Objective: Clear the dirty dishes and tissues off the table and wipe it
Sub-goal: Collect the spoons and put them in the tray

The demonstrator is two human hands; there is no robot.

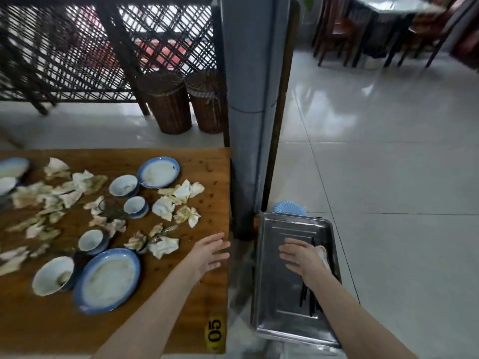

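A wooden table (197, 301) carries blue-rimmed dishes: a large oval plate (107, 279), a white bowl (53, 275), small cups (91, 240) (135, 206), a bowl (123, 185) and a far plate (158, 172). Crumpled dirty tissues (166, 246) (178, 203) lie scattered among them. My left hand (211, 251) hovers with straight fingers over the table's right edge, holding nothing. My right hand (302, 257) is spread flat above a steel tray (272, 294) beside the table, with dark chopsticks (307, 300) and a pale cloth (324, 255) in it.
A grey pillar (251, 99) stands just beyond the table's right corner. A blue fan-shaped object (289, 208) sits behind the tray. Two wicker stools (171, 107) and a lattice screen (103, 47) stand at the back. Tiled floor (388, 177) stretches right, with chairs (344, 29) far off.
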